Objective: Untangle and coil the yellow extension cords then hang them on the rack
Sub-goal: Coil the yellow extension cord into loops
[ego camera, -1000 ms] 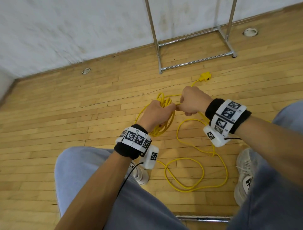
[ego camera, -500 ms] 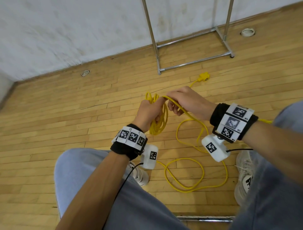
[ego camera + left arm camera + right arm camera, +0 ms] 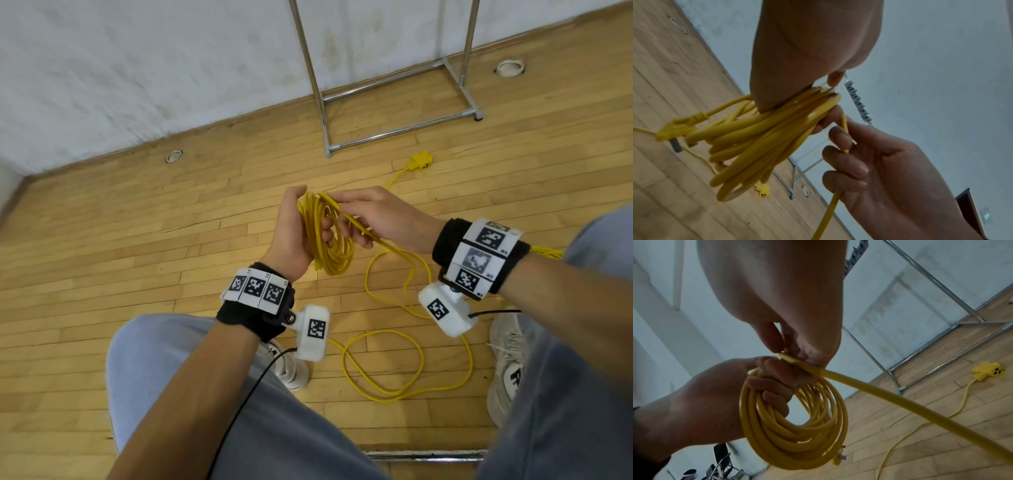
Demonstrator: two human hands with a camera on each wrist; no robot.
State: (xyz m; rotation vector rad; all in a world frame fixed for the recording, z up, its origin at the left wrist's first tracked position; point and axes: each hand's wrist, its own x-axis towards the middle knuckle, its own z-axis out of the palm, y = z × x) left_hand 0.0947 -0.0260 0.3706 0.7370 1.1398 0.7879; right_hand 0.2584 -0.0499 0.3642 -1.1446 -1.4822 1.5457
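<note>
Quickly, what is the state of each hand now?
Left hand: closed, holding the coiled yellow cord.
Right hand: closed, pinching the loose cord strand.

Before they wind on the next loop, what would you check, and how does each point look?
1. Left hand grips the coiled yellow cord: ok.
2. Right hand holds the loose strand leading to the coil: ok.
3. Slack cord on the wooden floor free of knots: cannot tell; it crosses itself.
4. Yellow multi-outlet end lies clear on the floor: ok.
5. Metal rack in reach: cannot tell.
</note>
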